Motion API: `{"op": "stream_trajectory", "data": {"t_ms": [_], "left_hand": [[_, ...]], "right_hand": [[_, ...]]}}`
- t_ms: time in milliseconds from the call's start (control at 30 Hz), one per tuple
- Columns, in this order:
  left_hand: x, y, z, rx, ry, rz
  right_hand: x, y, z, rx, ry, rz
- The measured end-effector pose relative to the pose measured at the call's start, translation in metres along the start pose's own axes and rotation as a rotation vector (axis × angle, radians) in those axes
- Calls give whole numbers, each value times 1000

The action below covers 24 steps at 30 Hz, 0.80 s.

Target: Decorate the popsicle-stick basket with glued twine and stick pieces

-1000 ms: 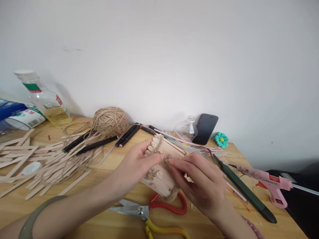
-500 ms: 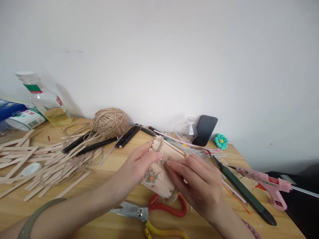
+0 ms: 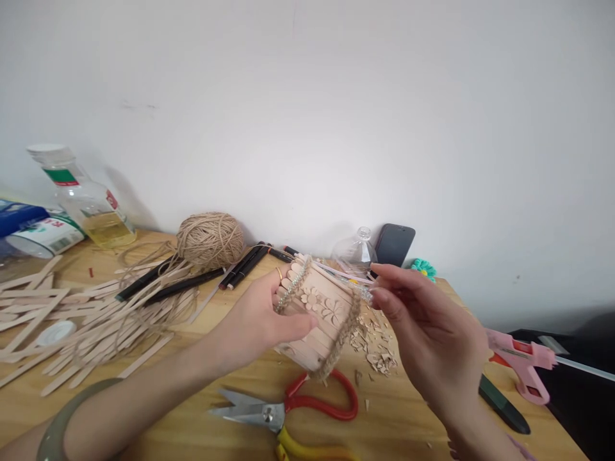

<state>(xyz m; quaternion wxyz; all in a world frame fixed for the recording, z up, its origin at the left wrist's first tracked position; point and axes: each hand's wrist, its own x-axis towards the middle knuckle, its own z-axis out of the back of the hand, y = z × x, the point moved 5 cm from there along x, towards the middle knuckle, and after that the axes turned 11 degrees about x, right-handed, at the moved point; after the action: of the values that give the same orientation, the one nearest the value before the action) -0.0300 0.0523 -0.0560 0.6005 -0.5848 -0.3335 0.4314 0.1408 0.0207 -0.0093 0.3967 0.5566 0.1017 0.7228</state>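
My left hand [image 3: 269,310] is closed around a small box of craft sticks [image 3: 300,352], its thumb lying across the front face. Wooden flower shapes [image 3: 312,299] decorate that face, and twine [image 3: 346,333] with a silvery strand trims the edges. The box is tilted above the table. Just right of it, my right hand [image 3: 418,326] is raised, thumb and index finger apart; nothing shows clearly between them. Below the box lie open scissors [image 3: 273,415] with one red and one yellow handle.
Loose craft sticks [image 3: 106,326] and a twine ball [image 3: 210,240] cover the left side, near a glass bottle [image 3: 103,214]. Black markers [image 3: 247,266], a small clear bottle [image 3: 362,246] and a phone [image 3: 396,243] are at the back. A pink glue gun [image 3: 526,358] lies right, near wood scraps [image 3: 379,349].
My right hand has come off the box and moved right. The box has turned in my left hand, so a face with plain wooden flowers shows instead of the one with an orange-centred flower.
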Motion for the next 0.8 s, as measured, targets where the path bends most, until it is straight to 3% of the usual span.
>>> {"op": "stream_trajectory", "data": {"t_ms": [200, 800], "left_hand": [[0, -1, -1, 8, -37, -44], [-8, -5, -6, 71, -23, -109]], "right_hand": [[-6, 27, -12, -160, 159, 275], [-11, 27, -23, -114, 274, 286]]}}
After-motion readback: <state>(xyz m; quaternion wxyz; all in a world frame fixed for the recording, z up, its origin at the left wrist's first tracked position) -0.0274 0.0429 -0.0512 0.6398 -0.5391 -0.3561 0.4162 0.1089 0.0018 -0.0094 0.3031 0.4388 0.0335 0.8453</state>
